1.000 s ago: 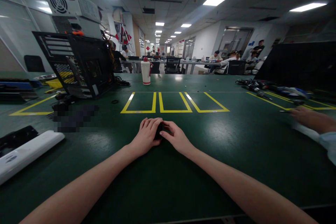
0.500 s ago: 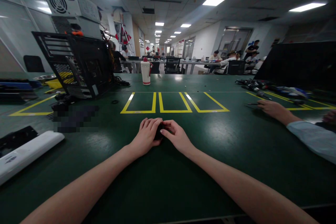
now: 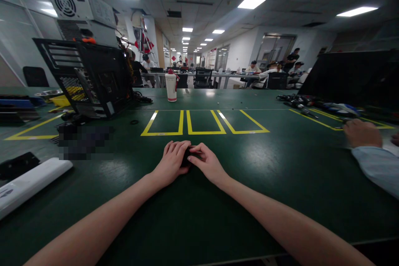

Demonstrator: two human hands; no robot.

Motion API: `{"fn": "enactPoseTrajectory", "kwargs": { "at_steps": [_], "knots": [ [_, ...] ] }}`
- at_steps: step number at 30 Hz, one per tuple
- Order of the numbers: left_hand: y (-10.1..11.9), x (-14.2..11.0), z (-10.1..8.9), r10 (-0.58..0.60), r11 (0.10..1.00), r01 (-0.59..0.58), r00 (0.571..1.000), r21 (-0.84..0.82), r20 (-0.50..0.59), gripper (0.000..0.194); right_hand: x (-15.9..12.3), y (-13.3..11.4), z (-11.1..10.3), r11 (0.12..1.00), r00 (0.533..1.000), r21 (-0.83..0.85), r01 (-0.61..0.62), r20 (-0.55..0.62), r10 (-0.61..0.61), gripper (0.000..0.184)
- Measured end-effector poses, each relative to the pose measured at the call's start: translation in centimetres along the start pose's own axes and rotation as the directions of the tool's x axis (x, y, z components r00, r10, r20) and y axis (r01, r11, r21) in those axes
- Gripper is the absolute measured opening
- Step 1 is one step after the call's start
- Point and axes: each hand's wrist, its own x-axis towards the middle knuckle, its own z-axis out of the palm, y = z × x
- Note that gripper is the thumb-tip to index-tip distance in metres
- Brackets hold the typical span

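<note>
A small black object sits between my two hands at the middle of the green table; most of it is covered, so its kind cannot be made out. My left hand is wrapped over it from the left, fingers together on top and thumb below. From the other side, my right hand has its bent fingers and thumb closed at the object's right edge. Both hands are low, near the table surface.
Yellow tape frames mark the green table beyond my hands. A black computer case, a white bar-shaped item and a white bottle stand or lie around. At right are cables and another person's hand.
My hands keep their hold on the small black object, the right fingers shifting slightly. The other person's hand has moved right, and the view has turned slightly.
</note>
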Motion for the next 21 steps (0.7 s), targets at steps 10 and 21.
{"fn": "enactPoseTrajectory", "kwargs": {
  "at_steps": [10, 21],
  "knots": [
    [-0.12, 0.07, 0.21, -0.003, 1.000, 0.003, 1.000, 0.029, 0.003, 0.065, 0.23, 0.41, -0.09, 0.998, 0.998, -0.012, -0.054, 0.032, 0.054, 0.031],
    [0.13, 0.08, -0.02, -0.011, 1.000, 0.011, 1.000, 0.003, 0.001, 0.065, 0.61, 0.70, -0.22, 1.000, 0.999, 0.005, 0.000, -0.047, 0.000, 0.027]
  ]
}}
